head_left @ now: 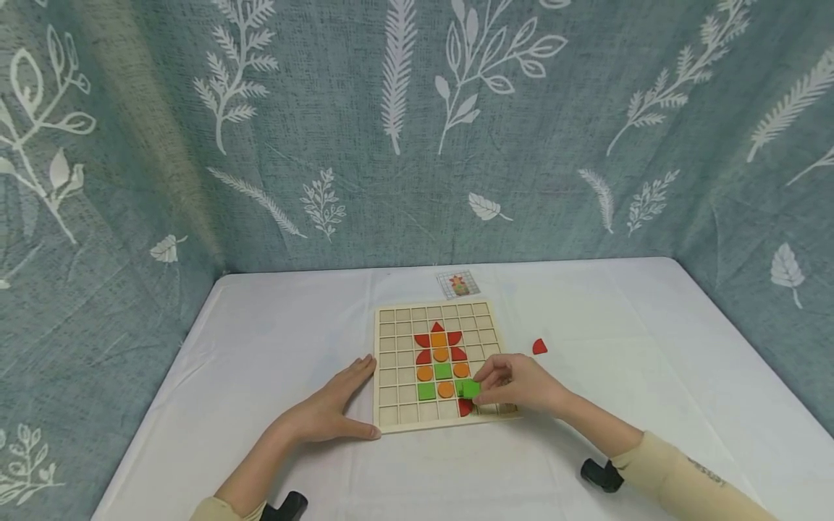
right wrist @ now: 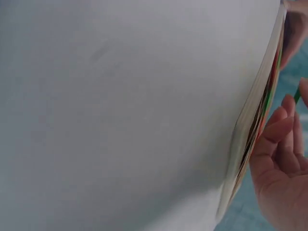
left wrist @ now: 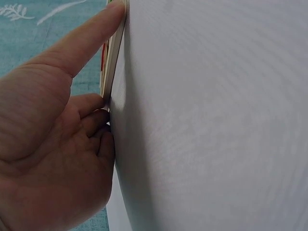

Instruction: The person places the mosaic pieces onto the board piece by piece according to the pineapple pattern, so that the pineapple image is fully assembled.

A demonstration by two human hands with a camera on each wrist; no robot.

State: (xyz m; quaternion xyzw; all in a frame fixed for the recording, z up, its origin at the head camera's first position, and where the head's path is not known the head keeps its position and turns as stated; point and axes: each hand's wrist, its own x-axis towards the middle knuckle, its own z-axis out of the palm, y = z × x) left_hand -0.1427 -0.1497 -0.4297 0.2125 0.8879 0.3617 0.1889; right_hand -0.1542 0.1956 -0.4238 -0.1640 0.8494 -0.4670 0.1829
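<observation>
A wooden grid board (head_left: 388, 362) lies on the white table and holds a pattern of red, orange and green pieces. My left hand (head_left: 326, 409) rests at its left side, fingers and thumb spread and touching the frame. Over the board's lower right part, my right hand (head_left: 524, 383) pinches a green square tile (head_left: 470, 391) between thumb and fingers. Beneath that tile, another green piece partly shows; a red rounded piece (head_left: 465, 408) sits just below. In the right wrist view, the green tile (right wrist: 297, 94) appears edge-on at the fingertips of the right hand (right wrist: 284, 168).
One loose red rounded piece (head_left: 539, 346) lies on the table (head_left: 606, 340) right of the board. Behind the board is a small pattern card (head_left: 458, 284) with a gridded picture. A leaf-printed blue-green curtain (head_left: 365, 210) surrounds the table's back and sides.
</observation>
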